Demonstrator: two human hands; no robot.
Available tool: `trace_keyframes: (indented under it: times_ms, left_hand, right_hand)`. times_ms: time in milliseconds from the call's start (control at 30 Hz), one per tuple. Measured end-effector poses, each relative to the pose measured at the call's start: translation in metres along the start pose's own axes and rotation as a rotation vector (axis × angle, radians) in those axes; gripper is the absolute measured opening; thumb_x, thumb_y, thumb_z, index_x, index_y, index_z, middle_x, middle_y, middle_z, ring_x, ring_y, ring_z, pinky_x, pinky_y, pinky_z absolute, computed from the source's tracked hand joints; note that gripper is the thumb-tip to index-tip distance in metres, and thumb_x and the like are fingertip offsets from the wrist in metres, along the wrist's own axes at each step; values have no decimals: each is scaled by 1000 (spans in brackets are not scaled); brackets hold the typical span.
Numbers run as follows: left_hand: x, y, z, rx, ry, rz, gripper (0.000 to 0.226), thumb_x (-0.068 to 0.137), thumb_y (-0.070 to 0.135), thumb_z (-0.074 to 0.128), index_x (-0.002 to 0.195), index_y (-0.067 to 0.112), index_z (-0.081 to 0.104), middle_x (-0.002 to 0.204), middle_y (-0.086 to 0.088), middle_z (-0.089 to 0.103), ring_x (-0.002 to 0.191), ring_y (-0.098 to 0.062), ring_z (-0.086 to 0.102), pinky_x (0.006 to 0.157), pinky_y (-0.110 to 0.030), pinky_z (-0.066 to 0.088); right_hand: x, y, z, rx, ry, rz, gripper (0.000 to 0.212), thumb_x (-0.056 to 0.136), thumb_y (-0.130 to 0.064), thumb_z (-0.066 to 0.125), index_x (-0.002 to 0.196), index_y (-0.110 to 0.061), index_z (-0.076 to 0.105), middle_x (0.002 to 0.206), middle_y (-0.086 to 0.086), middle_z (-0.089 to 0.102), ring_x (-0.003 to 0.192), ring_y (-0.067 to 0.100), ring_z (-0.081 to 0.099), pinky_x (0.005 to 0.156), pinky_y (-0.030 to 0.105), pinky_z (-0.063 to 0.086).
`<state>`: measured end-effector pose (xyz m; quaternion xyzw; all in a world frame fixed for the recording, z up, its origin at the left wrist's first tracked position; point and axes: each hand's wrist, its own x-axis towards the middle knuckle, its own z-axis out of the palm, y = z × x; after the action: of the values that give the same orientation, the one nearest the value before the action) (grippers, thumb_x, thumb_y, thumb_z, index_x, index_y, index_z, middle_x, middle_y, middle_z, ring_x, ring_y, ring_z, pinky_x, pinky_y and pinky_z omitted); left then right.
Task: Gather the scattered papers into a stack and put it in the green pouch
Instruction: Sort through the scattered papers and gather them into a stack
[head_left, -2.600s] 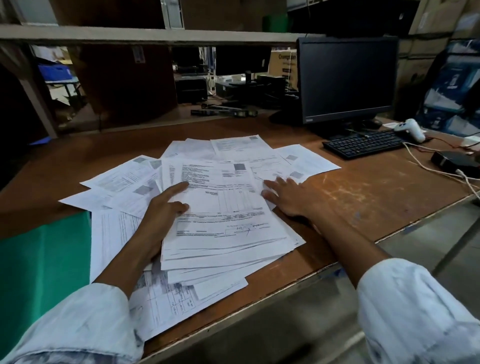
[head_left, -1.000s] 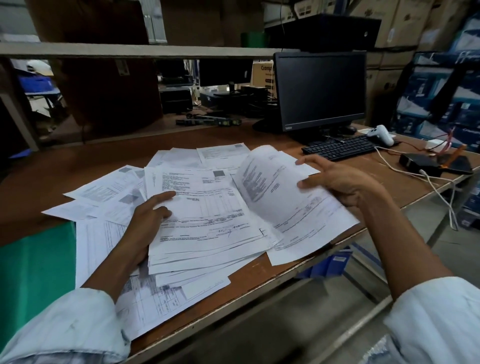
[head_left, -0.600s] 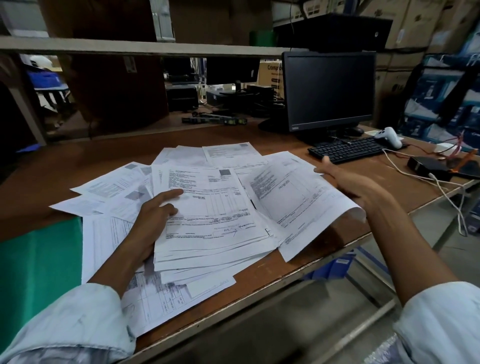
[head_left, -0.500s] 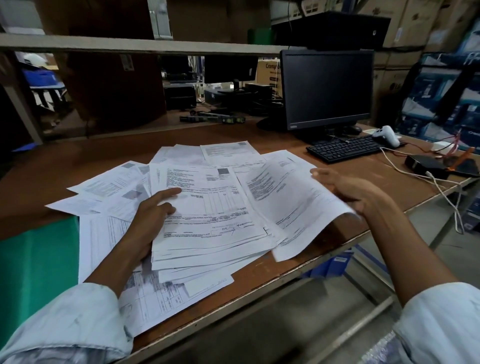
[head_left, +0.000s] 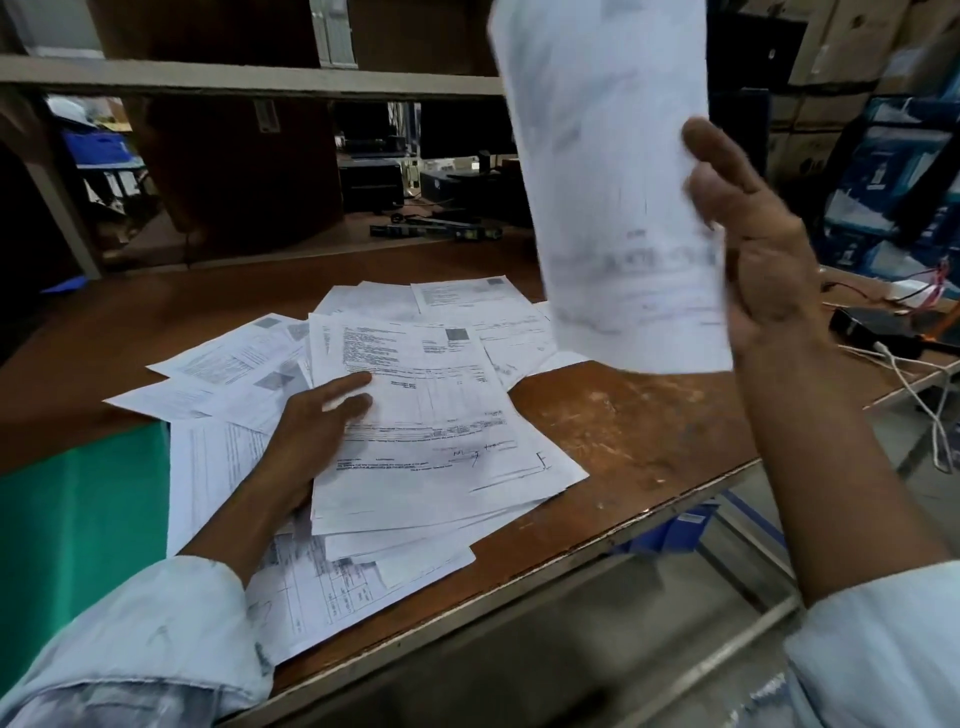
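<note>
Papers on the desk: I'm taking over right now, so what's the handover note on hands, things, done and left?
Left hand: fingers straight, pressing on the rough pile on the desk.
Right hand: pinches one sheet, raised above the desk.
Green pouch: lies flat at the desk's left end; its inside is not visible.
Done: some papers overlapped into the pile.
Left: add the raised sheet and the loose sheets fanned behind and left of it, square up, slide all into the pouch.

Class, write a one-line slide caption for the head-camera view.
Right hand holds one sheet above the desk; left hand rests on the paper pile beside the green pouch.
</note>
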<state>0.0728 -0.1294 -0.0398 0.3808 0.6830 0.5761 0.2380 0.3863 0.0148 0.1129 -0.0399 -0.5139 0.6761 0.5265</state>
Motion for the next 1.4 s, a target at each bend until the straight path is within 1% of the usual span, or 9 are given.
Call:
trace_keyframes:
  times_ms: [100, 367, 433, 567, 667, 800, 933, 1167, 1400]
  left_hand:
    - [0, 2, 0, -10, 1, 17, 34, 96, 11, 64, 129, 19, 68, 143, 2, 56, 133, -18, 51, 101, -22, 37]
    - [-5, 14, 2, -561, 9, -137, 61, 98, 63, 36, 127, 18, 66, 116, -7, 74, 107, -26, 69, 82, -33, 54]
    - [-5, 14, 0, -586, 4, -217, 46, 98, 53, 49, 119, 18, 69, 111, -7, 76, 100, -25, 73, 82, -38, 55]
    - [-4, 4, 0, -289, -20, -201, 31, 91, 3, 64, 121, 8, 69, 109, -11, 76, 99, -34, 72, 89, -43, 57]
    - [-3, 3, -2, -225, -8, -158, 39, 90, -4, 64, 126, 11, 68, 110, -3, 76, 100, -29, 72, 86, -38, 57]
    - [0, 1, -2, -207, -7, -148, 40, 90, -5, 63, 125, 14, 68, 107, 3, 76, 98, -25, 72, 83, -35, 57]
    - [0, 2, -3, -212, -5, -146, 40, 90, -4, 63, 123, 17, 68, 105, 6, 77, 96, -22, 73, 78, -31, 58]
    - [-1, 2, -3, -198, -28, -130, 38, 91, -4, 62, 118, 21, 69, 102, 9, 77, 92, -18, 74, 72, -25, 58]
    - [0, 0, -4, -198, -20, -132, 42, 90, -5, 62, 127, 14, 67, 115, -2, 75, 106, -28, 70, 96, -43, 53]
  right_hand:
    - [18, 49, 1, 50, 100, 154, 29, 89, 8, 55, 104, -11, 71, 99, 7, 74, 90, 22, 68, 93, 41, 56]
    - [-12, 173, 17, -1104, 62, 216, 23, 83, 4, 70, 90, -17, 79, 100, -6, 72, 80, 0, 62, 65, 5, 44]
    - [-15, 185, 18, -1213, 6, 210, 21, 85, 2, 68, 92, -15, 78, 106, -3, 72, 96, 11, 64, 77, 13, 49]
    - [-3, 184, 5, -1149, 44, 302, 22, 95, -14, 65, 116, -11, 60, 99, -7, 61, 74, 15, 59, 51, 12, 41]
    - [28, 185, -24, -1459, 141, 356, 36, 102, -28, 51, 133, -10, 52, 127, 12, 63, 115, 29, 56, 85, 32, 48]
    - [42, 204, -46, -1847, -216, 572, 54, 102, -53, 29, 150, -30, 33, 156, 14, 36, 142, 39, 31, 115, 54, 28]
    - [42, 209, -49, -1894, -306, 586, 55, 100, -62, 20, 151, -42, 27, 163, 10, 21, 149, 39, 18, 119, 58, 13]
    - [52, 161, -84, -1813, -362, 725, 52, 99, -60, 39, 148, -41, 35, 159, 2, 33, 141, 31, 36, 115, 51, 27]
    - [34, 88, -121, -1800, -475, 808, 43, 103, -26, 51, 141, -39, 40, 149, 0, 44, 124, 23, 47, 96, 32, 32]
